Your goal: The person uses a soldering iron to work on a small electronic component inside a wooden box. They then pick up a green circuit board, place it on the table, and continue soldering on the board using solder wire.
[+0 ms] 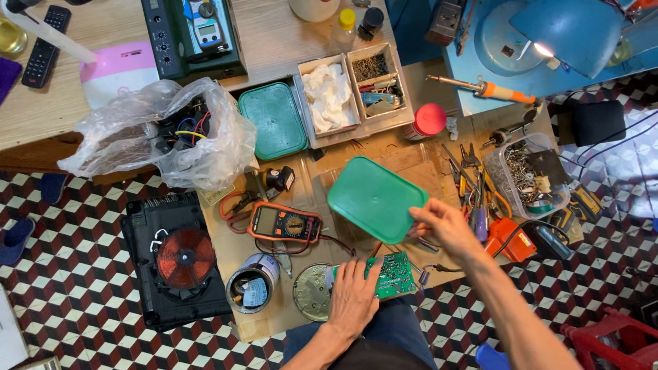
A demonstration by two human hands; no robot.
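Green plastic lid (373, 199) is what I am holding up with my right hand (442, 226), fingers pinching its right edge so it is tilting above the cardboard work surface (404, 154), while my left hand (353, 296) is lying flat and open on the green circuit board (394, 274), pressing it near my knee without gripping it. I judge I am in the step of moving the lid away from the board; next, I think the lid is needing a free spot, perhaps beside the orange multimeter (284, 223).
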